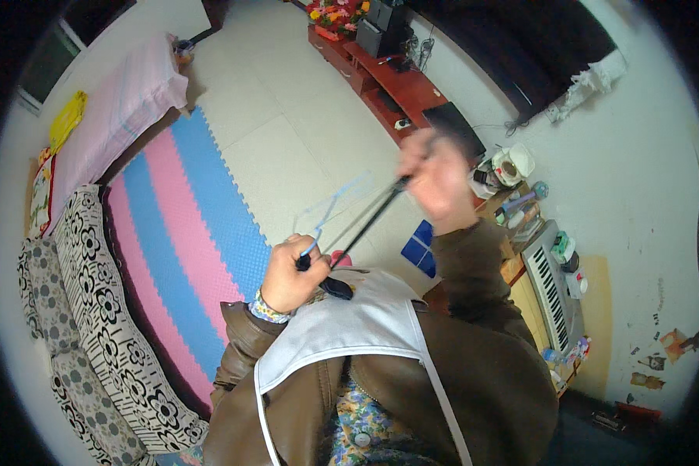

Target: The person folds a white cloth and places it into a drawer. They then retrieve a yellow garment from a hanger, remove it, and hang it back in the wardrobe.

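In the head view my left hand [294,271] is closed around a small black object [304,262], and a light blue strand [326,216] rises from beside its fingers. My right hand [437,175], raised and blurred by motion, grips the upper end of a thin black cord or rod [373,218]. That black piece slants down towards my left hand, where a dark rounded end [336,288] lies over my white apron [355,326]. Whether the dark parts are joined is partly hidden by my fingers.
A pink and blue foam mat [204,233] lies on the tiled floor, beside a sofa with a flowered cover [108,326]. A red-brown cabinet [405,93] runs along the wall at the right. Nearer stands an electronic keyboard [550,291]. Blue squares [420,247] show beneath my right sleeve.
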`<act>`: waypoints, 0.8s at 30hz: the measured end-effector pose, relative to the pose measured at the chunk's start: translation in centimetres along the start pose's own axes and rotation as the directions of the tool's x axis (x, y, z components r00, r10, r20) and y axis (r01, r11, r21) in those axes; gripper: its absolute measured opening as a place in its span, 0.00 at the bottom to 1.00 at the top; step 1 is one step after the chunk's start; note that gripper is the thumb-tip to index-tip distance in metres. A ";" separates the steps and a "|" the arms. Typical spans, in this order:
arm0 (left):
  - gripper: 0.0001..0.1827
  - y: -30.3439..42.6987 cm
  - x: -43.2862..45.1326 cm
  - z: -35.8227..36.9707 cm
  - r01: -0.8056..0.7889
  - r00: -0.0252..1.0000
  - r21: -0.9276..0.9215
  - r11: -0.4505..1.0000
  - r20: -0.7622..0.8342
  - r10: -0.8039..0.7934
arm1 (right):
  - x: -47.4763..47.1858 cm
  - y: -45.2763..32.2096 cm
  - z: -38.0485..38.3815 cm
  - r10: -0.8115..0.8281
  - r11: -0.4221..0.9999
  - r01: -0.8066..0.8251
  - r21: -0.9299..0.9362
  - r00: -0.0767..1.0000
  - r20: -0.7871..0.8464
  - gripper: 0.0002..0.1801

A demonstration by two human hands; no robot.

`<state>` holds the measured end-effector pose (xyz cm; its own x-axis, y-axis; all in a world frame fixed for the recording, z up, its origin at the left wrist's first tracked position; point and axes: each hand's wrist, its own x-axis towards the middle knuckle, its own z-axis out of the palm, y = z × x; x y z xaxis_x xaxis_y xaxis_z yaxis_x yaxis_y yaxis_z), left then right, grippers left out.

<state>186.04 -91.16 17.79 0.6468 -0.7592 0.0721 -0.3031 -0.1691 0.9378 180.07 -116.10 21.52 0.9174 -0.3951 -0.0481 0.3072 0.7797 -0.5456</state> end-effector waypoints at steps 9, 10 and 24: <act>0.08 -9.0 18.8 -5.7 0.100 0.933 0.111 0.989 -0.355 -0.054 | 16.5 0.4 -2.0 0.250 0.968 -0.248 -0.038 0.966 0.062 0.11; 0.07 -10.3 21.1 -6.8 0.113 0.919 0.111 0.987 -0.390 -0.061 | 18.8 -0.3 -2.0 0.186 0.982 -0.186 -0.043 0.983 0.000 0.12; 0.10 -16.4 55.2 -22.5 0.095 0.966 0.051 0.994 -0.246 -0.080 | 52.5 0.9 3.6 0.167 0.978 -0.153 -0.144 0.982 0.090 0.07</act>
<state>242.45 -116.15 14.02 0.8210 -0.5655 0.0785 -0.2754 -0.2719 0.9221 229.45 -134.39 21.54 0.9748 -0.2141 -0.0626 0.1239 0.7531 -0.6462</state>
